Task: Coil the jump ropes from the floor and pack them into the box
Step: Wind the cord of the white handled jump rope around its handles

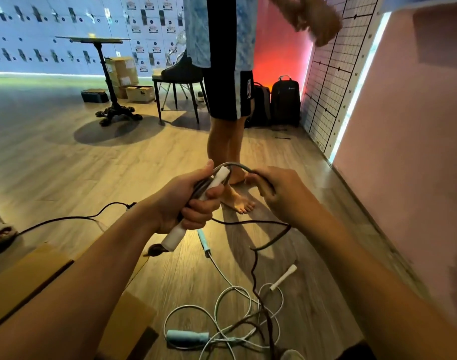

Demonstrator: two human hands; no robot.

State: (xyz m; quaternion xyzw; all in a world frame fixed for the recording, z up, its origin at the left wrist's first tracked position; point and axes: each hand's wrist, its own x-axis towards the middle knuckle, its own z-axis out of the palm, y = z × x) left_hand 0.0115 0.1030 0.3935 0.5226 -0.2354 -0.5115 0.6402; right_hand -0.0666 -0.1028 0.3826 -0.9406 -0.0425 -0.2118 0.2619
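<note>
The left hand (pixel 193 201) grips a white handle (pixel 218 179) and grey rope (pixel 237 166) right of the box (pixel 22 276). The right hand (pixel 276 193) seems to pinch that rope. More ropes (pixel 235 288) lie on the floor (pixel 92 165) right of the box

left hand (pixel 189 206) grips handle (pixel 173 238), right hand (pixel 283 196) rope (pixel 237 166)

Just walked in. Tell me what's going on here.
A person is coiling a jump rope. The left hand grips its white handle together with loops of grey cord, while the right hand pinches the cord beside it. Other ropes, one with a blue handle, lie tangled on the floor below. A cardboard box shows at lower left, its inside out of view. A second person stands barefoot just ahead.
</note>
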